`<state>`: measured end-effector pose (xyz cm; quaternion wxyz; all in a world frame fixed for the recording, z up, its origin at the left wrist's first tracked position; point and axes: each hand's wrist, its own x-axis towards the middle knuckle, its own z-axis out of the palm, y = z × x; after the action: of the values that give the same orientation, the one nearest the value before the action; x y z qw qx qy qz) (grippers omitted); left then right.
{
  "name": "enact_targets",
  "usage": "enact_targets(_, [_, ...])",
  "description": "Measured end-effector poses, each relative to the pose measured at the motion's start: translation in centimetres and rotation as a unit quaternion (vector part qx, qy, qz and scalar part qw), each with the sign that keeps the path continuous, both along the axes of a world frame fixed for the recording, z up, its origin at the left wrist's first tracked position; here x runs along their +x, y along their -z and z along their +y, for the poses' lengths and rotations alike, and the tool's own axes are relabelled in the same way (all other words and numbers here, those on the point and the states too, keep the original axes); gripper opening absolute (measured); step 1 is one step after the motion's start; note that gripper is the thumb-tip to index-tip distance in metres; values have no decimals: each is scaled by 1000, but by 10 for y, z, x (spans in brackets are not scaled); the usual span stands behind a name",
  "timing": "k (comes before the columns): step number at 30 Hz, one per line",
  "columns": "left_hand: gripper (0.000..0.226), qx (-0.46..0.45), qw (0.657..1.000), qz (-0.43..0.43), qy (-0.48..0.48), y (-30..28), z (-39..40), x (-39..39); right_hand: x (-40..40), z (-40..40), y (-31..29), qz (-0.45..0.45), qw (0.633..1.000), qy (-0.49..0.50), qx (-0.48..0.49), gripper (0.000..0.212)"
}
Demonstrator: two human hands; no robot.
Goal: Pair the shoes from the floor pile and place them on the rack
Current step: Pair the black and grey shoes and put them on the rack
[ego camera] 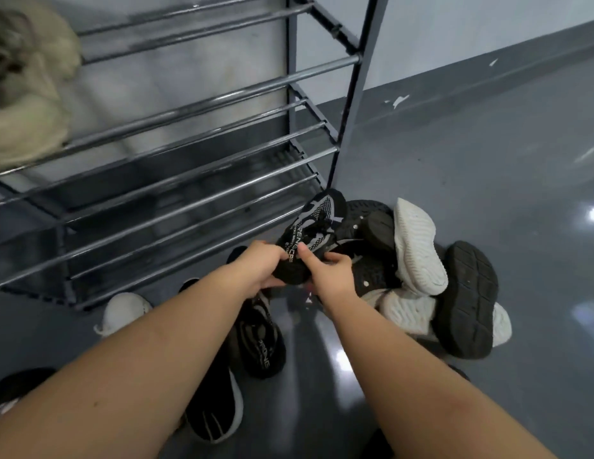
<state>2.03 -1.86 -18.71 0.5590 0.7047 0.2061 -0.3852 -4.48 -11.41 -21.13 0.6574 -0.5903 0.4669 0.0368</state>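
Both hands hold a black mesh sneaker (pixel 317 223) with white lettering, raised above the floor pile, toe pointing away from me. My left hand (pixel 261 265) grips its heel from the left. My right hand (pixel 332 276) holds the heel's right side, index finger lying on the collar. The pile (pixel 421 270) lies right of the hands: black shoes and white shoes, some sole-up. The metal rack (pixel 196 134) stands ahead on the left. Beige shoes (pixel 24 94) sit on an upper shelf at far left.
Loose shoes lie near my arms: a black sandal (pixel 262 339), a black shoe with white sole (pixel 216 409), a white shoe (pixel 123 311) by the rack's foot, and a dark shoe (pixel 14 392) at far left. The glossy grey floor (pixel 504 160) stretches right toward the wall.
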Motion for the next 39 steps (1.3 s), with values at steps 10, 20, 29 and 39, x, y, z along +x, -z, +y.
enact_targets(10, [10,-134,984,117,-28,-13,123,-115,-77,79,-32,15,986,-104,129,40])
enact_targets(20, [33,-177,976,107,-64,4,143,-154,-111,92,-32,65,966,-217,126,59])
enact_targets(29, [51,-52,996,54,37,27,122,-150,-95,49,-10,33,980,-175,89,72])
enact_targets(39, [68,18,992,121,-11,83,99,-133,-78,5,29,96,961,-222,-138,75])
